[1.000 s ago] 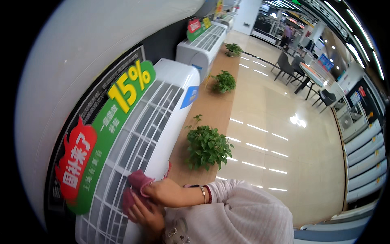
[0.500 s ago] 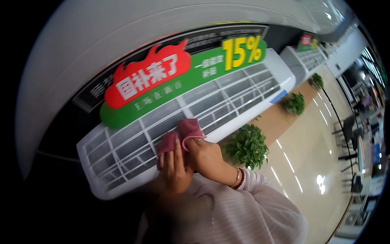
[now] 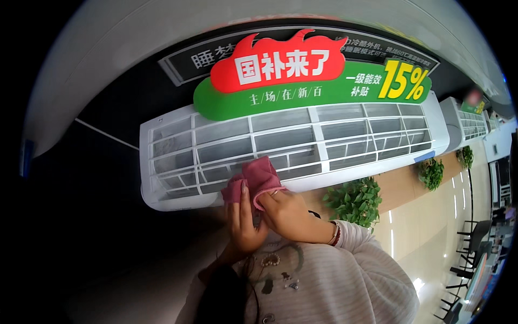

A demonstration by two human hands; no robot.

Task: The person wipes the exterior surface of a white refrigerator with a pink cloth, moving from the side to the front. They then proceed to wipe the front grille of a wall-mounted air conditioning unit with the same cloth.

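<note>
A white wall air conditioner (image 3: 345, 135) with a slatted grille top hangs in front of me. A pink cloth (image 3: 258, 177) lies against its lower front edge. My left hand (image 3: 241, 221) grips the cloth's left part from below, fingers curled on it. My right hand (image 3: 288, 213) holds the cloth's right side, thumb and fingers pinching it; a bracelet sits on that wrist. Both forearms, in a striped light sweater, rise from the lower edge.
A red and green promotional sign (image 3: 302, 75) stands on top of the unit. Small green potted plants (image 3: 354, 200) sit on a wooden ledge (image 3: 402, 183) below it. A second white unit (image 3: 467, 127) is at the far right. Chairs stand on the shiny floor (image 3: 448, 243).
My view has swung left and up, so the air conditioner now lies level across the frame. Both hands stayed on the pink cloth against the unit's lower edge.
</note>
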